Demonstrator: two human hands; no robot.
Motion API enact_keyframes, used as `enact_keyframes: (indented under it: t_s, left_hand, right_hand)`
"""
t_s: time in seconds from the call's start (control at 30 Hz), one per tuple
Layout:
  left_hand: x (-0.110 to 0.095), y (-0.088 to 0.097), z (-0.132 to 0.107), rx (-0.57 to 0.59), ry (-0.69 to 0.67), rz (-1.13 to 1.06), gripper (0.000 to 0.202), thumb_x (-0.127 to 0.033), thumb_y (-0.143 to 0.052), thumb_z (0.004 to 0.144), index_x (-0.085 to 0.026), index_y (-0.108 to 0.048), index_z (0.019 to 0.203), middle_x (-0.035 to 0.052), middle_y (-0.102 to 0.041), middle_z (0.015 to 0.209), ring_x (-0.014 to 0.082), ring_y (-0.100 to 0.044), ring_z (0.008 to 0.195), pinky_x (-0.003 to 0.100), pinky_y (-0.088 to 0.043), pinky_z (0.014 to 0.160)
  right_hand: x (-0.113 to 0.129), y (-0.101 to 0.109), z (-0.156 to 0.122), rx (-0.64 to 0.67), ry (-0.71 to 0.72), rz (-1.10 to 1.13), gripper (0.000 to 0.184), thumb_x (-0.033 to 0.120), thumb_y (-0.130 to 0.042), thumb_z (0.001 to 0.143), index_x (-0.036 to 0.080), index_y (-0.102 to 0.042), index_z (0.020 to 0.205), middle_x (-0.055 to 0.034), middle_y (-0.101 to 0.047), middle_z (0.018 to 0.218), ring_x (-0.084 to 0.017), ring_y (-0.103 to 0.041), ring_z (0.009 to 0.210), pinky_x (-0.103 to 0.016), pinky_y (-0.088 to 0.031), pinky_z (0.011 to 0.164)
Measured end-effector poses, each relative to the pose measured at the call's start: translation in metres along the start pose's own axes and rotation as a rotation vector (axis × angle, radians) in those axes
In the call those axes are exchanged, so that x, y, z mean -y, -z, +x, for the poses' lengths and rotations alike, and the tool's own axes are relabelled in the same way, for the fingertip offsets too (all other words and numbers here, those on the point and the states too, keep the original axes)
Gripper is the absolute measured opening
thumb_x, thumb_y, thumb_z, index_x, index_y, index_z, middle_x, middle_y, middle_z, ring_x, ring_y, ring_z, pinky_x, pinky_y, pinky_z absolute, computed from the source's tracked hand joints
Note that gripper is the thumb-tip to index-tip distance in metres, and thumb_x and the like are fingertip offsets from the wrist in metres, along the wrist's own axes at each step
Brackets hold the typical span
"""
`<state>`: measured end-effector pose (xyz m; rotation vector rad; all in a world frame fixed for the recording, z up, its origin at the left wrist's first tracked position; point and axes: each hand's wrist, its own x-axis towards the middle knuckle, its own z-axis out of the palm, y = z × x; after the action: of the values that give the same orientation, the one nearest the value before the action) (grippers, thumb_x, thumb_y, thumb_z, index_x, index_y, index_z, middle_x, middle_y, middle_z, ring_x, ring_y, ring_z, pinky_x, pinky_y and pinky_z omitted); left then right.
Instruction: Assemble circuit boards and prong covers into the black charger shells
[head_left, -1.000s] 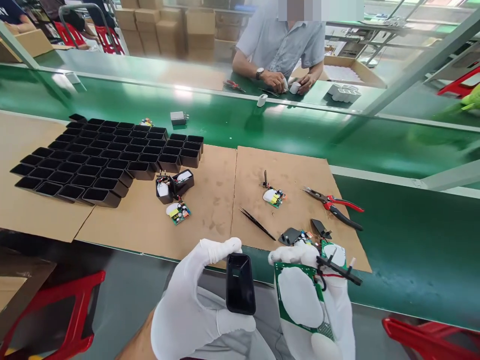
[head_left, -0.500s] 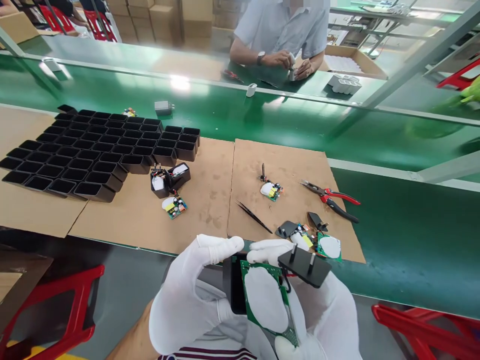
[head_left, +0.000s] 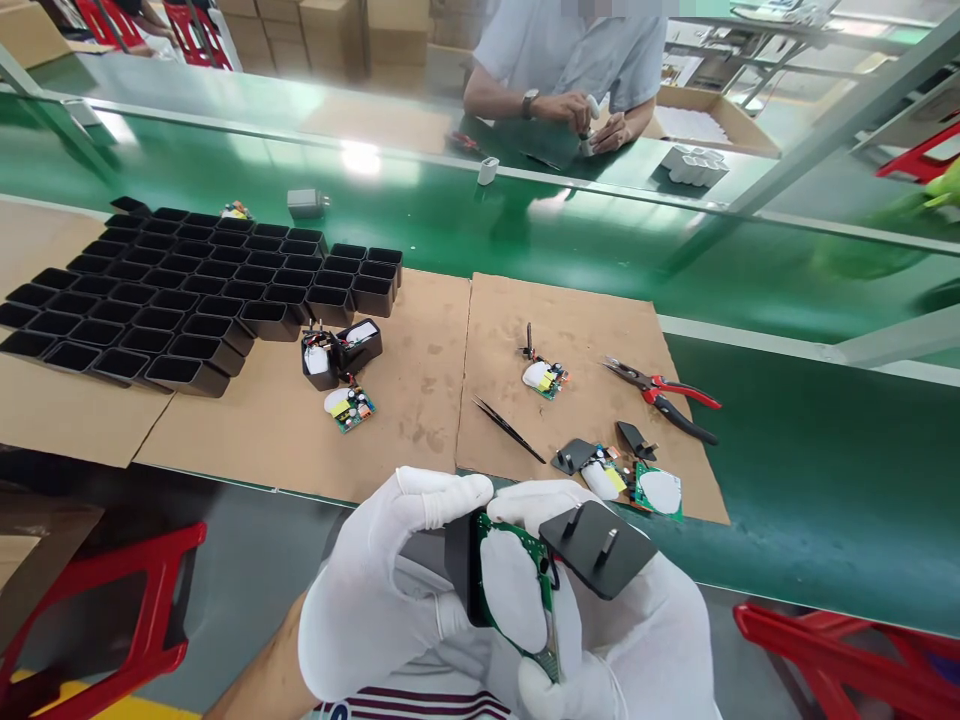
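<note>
My gloved left hand (head_left: pixel 382 590) is closed round a black plastic charger case (head_left: pixel 463 570), its opening turned to the right. In my gloved right hand (head_left: pixel 637 640) is a green circuit board (head_left: pixel 516 590) with a white pad on its face. The board's left edge sits at the mouth of the case, partly inside it. A black plug cover (head_left: pixel 598 548) with two metal pins hangs by a short wire from the board, over my right fingers. Beyond my hands lie tweezers (head_left: pixel 510 430) and more circuit boards (head_left: pixel 546 379) on the cardboard (head_left: pixel 420 400).
Rows of open black cases (head_left: pixel 165 290) stand at the left. Pliers (head_left: pixel 660 395) with red and black handles lie at the right. A grey charger (head_left: pixel 306 204) is on the green bench. Across it, a person (head_left: pixel 570 70) handles a small white part. Red stools (head_left: pixel 127 610) flank me.
The circuit board has moved left, its edge further into the case. The plug cover has tilted and shifted slightly left with my right hand.
</note>
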<state>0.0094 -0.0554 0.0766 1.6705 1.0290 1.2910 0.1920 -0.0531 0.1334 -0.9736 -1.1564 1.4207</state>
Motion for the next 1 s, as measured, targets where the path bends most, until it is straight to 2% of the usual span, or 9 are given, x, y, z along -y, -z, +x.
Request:
enact_keyframes:
  t_s: [0.1, 0.2, 0.33, 0.5, 0.6, 0.7, 0.77, 0.9, 1.0]
  left_hand:
    - [0.001, -0.001, -0.001, -0.015, 0.008, -0.008, 0.067, -0.019, -0.09, 0.077, -0.035, -0.065, 0.137, 0.0033, -0.075, 0.121, 0.0234, -0.076, 0.11, 0.032, -0.065, 0.094]
    - [0.001, 0.001, 0.0, -0.001, -0.011, -0.021, 0.064, -0.027, -0.092, 0.078, -0.035, -0.065, 0.136, 0.0041, -0.076, 0.121, 0.0247, -0.076, 0.109, 0.035, -0.066, 0.095]
    - [0.001, 0.003, 0.002, 0.014, 0.007, -0.004, 0.069, -0.022, -0.092, 0.077, -0.038, -0.064, 0.138, 0.005, -0.077, 0.121, 0.0258, -0.077, 0.108, 0.038, -0.068, 0.092]
    - [0.001, 0.003, 0.004, 0.004, -0.008, 0.015, 0.073, -0.02, -0.094, 0.074, -0.038, -0.064, 0.138, 0.0045, -0.077, 0.122, 0.0251, -0.077, 0.108, 0.037, -0.067, 0.094]
    - [0.004, 0.003, 0.002, 0.013, -0.005, -0.002, 0.074, -0.019, -0.093, 0.074, -0.037, -0.063, 0.139, 0.0051, -0.076, 0.123, 0.0251, -0.076, 0.109, 0.036, -0.067, 0.094]
    - [0.008, 0.003, 0.0, 0.03, -0.016, -0.034, 0.073, -0.018, -0.093, 0.075, -0.035, -0.063, 0.14, 0.0061, -0.076, 0.122, 0.0258, -0.076, 0.109, 0.036, -0.067, 0.094]
    - [0.01, 0.003, -0.001, 0.044, -0.028, -0.043, 0.073, -0.015, -0.09, 0.076, -0.034, -0.063, 0.141, 0.0061, -0.075, 0.123, 0.0251, -0.075, 0.11, 0.036, -0.066, 0.095]
    - [0.012, 0.002, -0.001, 0.043, -0.052, -0.04, 0.073, -0.011, -0.089, 0.075, -0.032, -0.063, 0.14, 0.0058, -0.074, 0.124, 0.0244, -0.074, 0.111, 0.035, -0.065, 0.097]
    - [0.011, 0.001, 0.0, 0.029, -0.04, -0.031, 0.069, -0.014, -0.089, 0.077, -0.033, -0.063, 0.139, 0.0052, -0.075, 0.122, 0.0243, -0.076, 0.108, 0.035, -0.066, 0.094]
  right_hand:
    - [0.001, 0.0, 0.0, 0.024, -0.005, 0.019, 0.051, 0.017, -0.102, 0.061, 0.031, -0.081, 0.105, -0.0006, -0.078, 0.089, -0.019, -0.07, 0.056, -0.035, -0.067, 0.063]
    - [0.001, 0.0, 0.0, 0.048, -0.009, 0.033, 0.052, 0.014, -0.1, 0.063, 0.03, -0.081, 0.108, -0.0007, -0.077, 0.083, -0.02, -0.071, 0.057, -0.035, -0.067, 0.062]
    - [-0.005, 0.0, -0.001, 0.016, 0.06, -0.018, 0.048, 0.013, -0.098, 0.065, 0.029, -0.082, 0.108, -0.0049, -0.078, 0.098, -0.024, -0.074, 0.066, -0.04, -0.068, 0.067]
    - [-0.012, -0.001, -0.001, 0.035, 0.077, 0.001, 0.056, 0.017, -0.1, 0.066, 0.033, -0.08, 0.115, -0.0017, -0.077, 0.103, -0.018, -0.07, 0.06, -0.036, -0.065, 0.063]
    - [-0.009, 0.0, 0.001, 0.04, 0.094, -0.085, 0.058, 0.019, -0.099, 0.068, 0.034, -0.079, 0.12, -0.0013, -0.077, 0.095, -0.023, -0.074, 0.075, -0.036, -0.066, 0.07]
    - [-0.005, 0.003, 0.002, 0.038, 0.124, -0.198, 0.06, 0.015, -0.099, 0.067, 0.035, -0.079, 0.12, -0.002, -0.078, 0.097, -0.027, -0.075, 0.088, -0.037, -0.065, 0.078]
    - [-0.004, 0.005, 0.001, 0.041, 0.093, -0.187, 0.057, 0.02, -0.099, 0.069, 0.033, -0.079, 0.12, -0.0034, -0.077, 0.094, -0.027, -0.075, 0.085, -0.039, -0.065, 0.08]
    - [-0.008, 0.007, -0.002, 0.074, -0.01, -0.105, 0.051, 0.028, -0.096, 0.075, 0.03, -0.077, 0.122, -0.0014, -0.073, 0.074, -0.027, -0.074, 0.077, -0.045, -0.065, 0.082]
    - [-0.01, 0.007, -0.004, 0.04, -0.003, -0.103, 0.054, 0.022, -0.098, 0.072, 0.033, -0.077, 0.12, -0.0019, -0.075, 0.085, -0.027, -0.075, 0.082, -0.042, -0.066, 0.079]
